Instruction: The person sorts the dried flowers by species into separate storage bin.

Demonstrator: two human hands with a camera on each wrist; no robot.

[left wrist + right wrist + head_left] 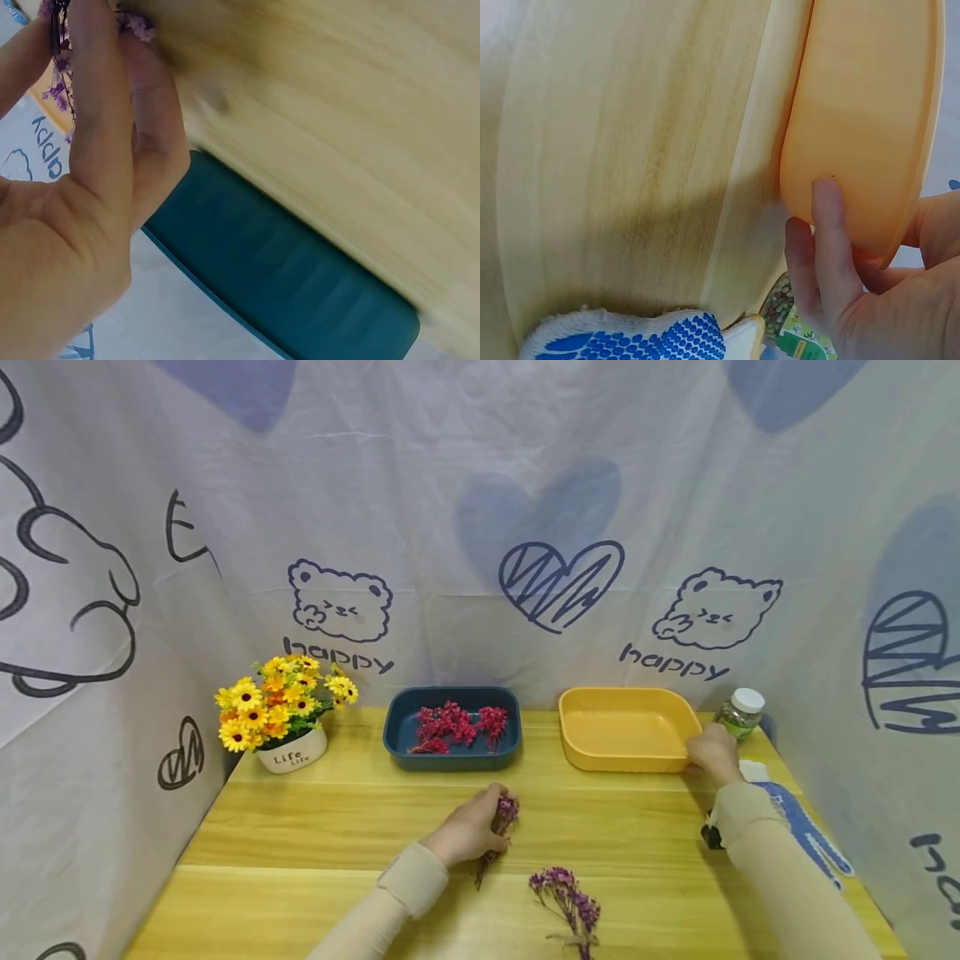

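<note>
Near the middle of the table, my left hand (467,828) pinches a sprig of purple dried flowers (507,811) between thumb and fingers. In the left wrist view the same blossoms show by the fingertips. A second purple sprig (567,902) lies on the wood closer to me. My right hand (714,752) grips the right front corner of a yellow tray (630,764), its fingers against the outer wall (855,135) and the thumb partly hidden near the rim. Behind the left hand stands a dark blue tray (452,763) holding red dried flowers (447,722).
A white pot of yellow artificial flowers (288,706) stands at the back left. Beside the right hand is a white-lidded jar (741,712). A blue-and-white glove (798,822) and a small black object (711,835) lie by the right forearm. Printed cloth encloses the table.
</note>
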